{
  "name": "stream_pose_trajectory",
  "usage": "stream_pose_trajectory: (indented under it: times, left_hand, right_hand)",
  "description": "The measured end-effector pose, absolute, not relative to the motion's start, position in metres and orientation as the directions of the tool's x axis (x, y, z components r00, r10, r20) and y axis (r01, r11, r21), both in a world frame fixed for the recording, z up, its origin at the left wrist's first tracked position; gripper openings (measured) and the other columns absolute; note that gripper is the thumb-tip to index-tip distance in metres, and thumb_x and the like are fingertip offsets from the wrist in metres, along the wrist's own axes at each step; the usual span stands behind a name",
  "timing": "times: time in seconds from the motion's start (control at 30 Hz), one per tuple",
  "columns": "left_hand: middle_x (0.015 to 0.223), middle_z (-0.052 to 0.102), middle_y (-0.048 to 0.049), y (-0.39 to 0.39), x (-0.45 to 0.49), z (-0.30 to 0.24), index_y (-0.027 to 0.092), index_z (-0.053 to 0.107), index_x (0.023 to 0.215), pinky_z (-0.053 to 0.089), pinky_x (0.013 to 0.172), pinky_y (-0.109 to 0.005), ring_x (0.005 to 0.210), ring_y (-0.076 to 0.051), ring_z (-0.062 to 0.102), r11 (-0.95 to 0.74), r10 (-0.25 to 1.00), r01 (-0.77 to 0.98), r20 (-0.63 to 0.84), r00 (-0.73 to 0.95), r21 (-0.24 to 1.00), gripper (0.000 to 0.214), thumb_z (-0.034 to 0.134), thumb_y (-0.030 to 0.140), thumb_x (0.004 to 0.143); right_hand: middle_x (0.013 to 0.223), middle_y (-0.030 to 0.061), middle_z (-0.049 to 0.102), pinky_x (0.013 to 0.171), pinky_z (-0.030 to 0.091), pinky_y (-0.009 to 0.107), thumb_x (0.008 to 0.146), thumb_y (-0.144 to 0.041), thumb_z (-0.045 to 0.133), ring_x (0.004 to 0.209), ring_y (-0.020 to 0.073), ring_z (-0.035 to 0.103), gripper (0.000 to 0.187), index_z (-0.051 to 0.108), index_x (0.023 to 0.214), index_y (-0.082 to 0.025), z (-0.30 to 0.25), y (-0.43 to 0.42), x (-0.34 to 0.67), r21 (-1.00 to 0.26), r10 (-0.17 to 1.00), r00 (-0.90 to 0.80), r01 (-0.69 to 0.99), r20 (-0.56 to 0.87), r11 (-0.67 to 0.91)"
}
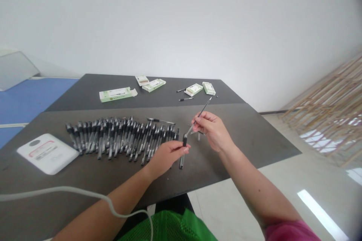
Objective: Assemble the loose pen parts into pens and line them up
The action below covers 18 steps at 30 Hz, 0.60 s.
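Observation:
Between the fingers of my left hand (165, 155) is a clear pen barrel (181, 162) with a black grip, held upright. My right hand (211, 128) pinches a thin pen refill (204, 108), slanted up to the right. The refill's lower end is at the barrel's upper opening; I cannot tell whether it is inside. A wide row of black-gripped pens (113, 135) lies to the left of my left hand, partly behind it. One more pen (161, 121) lies crosswise behind the row. Small pen parts (198, 136) show near my right hand, partly hidden by it.
Green-and-white boxes (115, 94) lie along the back of the dark table (234, 131), with two loose pen pieces (186, 99) near the right-hand boxes. At left lies a white rounded plate (48, 153) with print. A white cable (70, 189) crosses the front left.

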<state>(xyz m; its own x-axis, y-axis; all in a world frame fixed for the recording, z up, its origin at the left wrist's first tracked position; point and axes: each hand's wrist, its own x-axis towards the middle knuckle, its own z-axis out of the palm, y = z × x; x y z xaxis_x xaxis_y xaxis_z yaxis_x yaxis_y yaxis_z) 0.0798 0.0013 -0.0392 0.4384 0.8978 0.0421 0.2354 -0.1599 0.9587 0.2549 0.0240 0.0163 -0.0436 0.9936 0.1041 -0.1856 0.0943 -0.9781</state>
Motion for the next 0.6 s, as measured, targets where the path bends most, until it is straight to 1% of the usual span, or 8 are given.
stream_pose_trajectory:
  times: [0.13, 0.23, 0.33, 0.47, 0.6]
  left_hand:
    - [0.088, 0.072, -0.0021, 0.001, 0.0804, -0.0402, 0.023, 0.074, 0.094, 0.046, 0.08, -0.027, 0.081, -0.019, 0.064, -0.202, 0.885, 0.263, 0.06, 0.462, 0.943, 0.027, 0.057, 0.039, 0.08]
    - [0.087, 0.072, -0.0023, 0.0016, 0.0803, -0.0393, 0.021, 0.073, 0.094, 0.046, 0.08, -0.026, 0.08, -0.018, 0.064, -0.221, 0.878, 0.304, 0.054, 0.475, 0.927, 0.027, 0.055, 0.037, 0.082]
    - [0.087, 0.072, -0.002, 0.0025, 0.0797, -0.0382, 0.02, 0.073, 0.094, 0.046, 0.078, -0.025, 0.08, -0.017, 0.063, -0.235, 0.87, 0.334, 0.045, 0.491, 0.913, 0.026, 0.055, 0.035, 0.082]
    - [0.089, 0.071, -0.0016, 0.003, 0.079, -0.0399, 0.02, 0.072, 0.094, 0.046, 0.076, -0.024, 0.081, -0.016, 0.063, -0.262, 0.862, 0.33, 0.066, 0.503, 0.907, 0.026, 0.054, 0.036, 0.083]
    - [0.089, 0.071, -0.0014, 0.0031, 0.079, -0.0435, 0.021, 0.073, 0.093, 0.045, 0.077, -0.024, 0.081, -0.016, 0.063, -0.283, 0.856, 0.318, 0.089, 0.509, 0.905, 0.025, 0.054, 0.035, 0.084]
  right_hand:
    - [0.07, -0.0013, 0.065, 0.058, 0.049, 0.02, 0.073, -0.031, 0.068, 0.056, 0.0072, 0.058, 0.015, 0.062, 0.073, -0.017, 0.0114, 0.0222, 0.2568, -0.984, 0.993, -0.051, -0.148, 0.106, 0.098]
    - [0.067, -0.0014, 0.065, 0.058, 0.049, 0.02, 0.074, -0.031, 0.068, 0.056, 0.0077, 0.058, 0.015, 0.063, 0.073, -0.017, 0.0126, 0.0208, 0.2576, -0.987, 0.991, -0.034, -0.104, 0.126, 0.122]
    - [0.065, -0.0015, 0.064, 0.058, 0.048, 0.02, 0.073, -0.03, 0.069, 0.055, 0.0081, 0.058, 0.014, 0.063, 0.071, -0.017, 0.0139, 0.0201, 0.2576, -0.986, 0.991, -0.021, -0.096, 0.135, 0.133]
    - [0.066, -0.0015, 0.065, 0.059, 0.048, 0.021, 0.073, -0.03, 0.069, 0.056, 0.0082, 0.058, 0.014, 0.064, 0.071, -0.017, 0.0131, 0.0198, 0.2573, -0.986, 0.992, -0.01, -0.114, 0.122, 0.12]
    - [0.065, -0.0016, 0.064, 0.058, 0.048, 0.022, 0.073, -0.031, 0.069, 0.055, 0.0087, 0.057, 0.015, 0.064, 0.071, -0.017, 0.0118, 0.0189, 0.2576, -0.989, 0.992, -0.021, -0.091, 0.122, 0.119]
